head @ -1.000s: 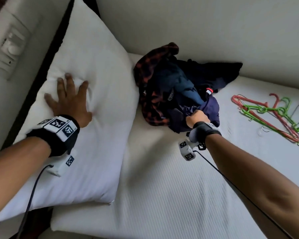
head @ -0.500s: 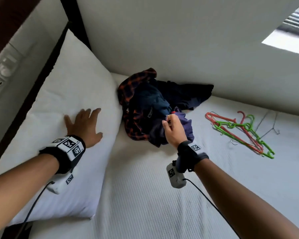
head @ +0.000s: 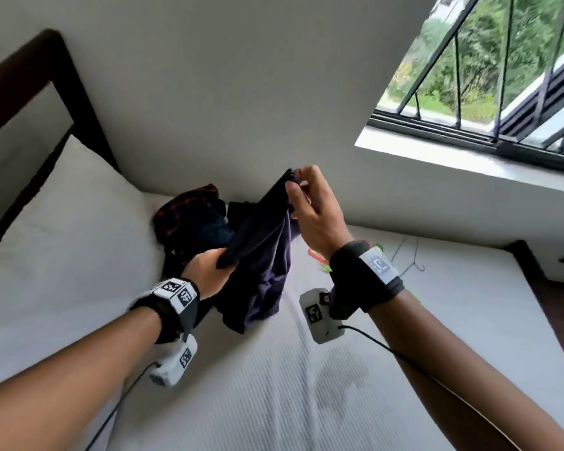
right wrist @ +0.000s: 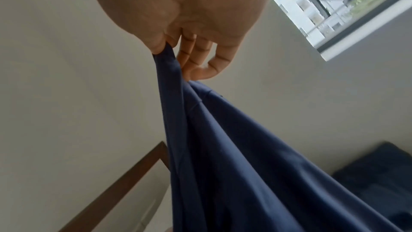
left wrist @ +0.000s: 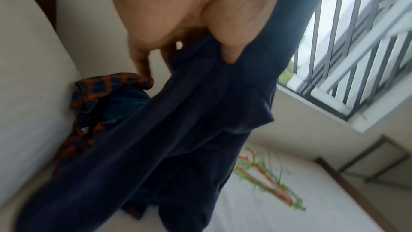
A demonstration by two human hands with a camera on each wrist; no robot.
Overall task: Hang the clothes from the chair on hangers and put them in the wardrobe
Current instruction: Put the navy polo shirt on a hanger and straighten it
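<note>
A dark navy garment [head: 261, 255] hangs above the bed between both hands. My right hand [head: 310, 213] pinches its top edge between thumb and forefinger, raised in front of the wall. Lower down, my left hand [head: 209, 271] grips a fold of the same navy garment [left wrist: 178, 138]. In the right wrist view the thumb pinches the navy garment [right wrist: 223, 147] at its hem. Behind it on the bed lies the pile of clothes [head: 189, 216], with an orange-and-dark plaid shirt [left wrist: 93, 98] on top. Red and green hangers [left wrist: 267, 179] lie on the sheet to the right, mostly hidden in the head view by my right wrist.
A white pillow [head: 62, 229] lies at the left against the dark wooden headboard [head: 46, 73]. The white mattress [head: 274, 385] fills the foreground. A barred window [head: 489, 76] is set in the wall at upper right. A dark bed frame edge [head: 534, 271] runs along the right.
My right hand has lifted the navy garment off the pile and up in front of the wall. My left hand left the pillow and took hold of the garment's lower part. The view tilted upward.
</note>
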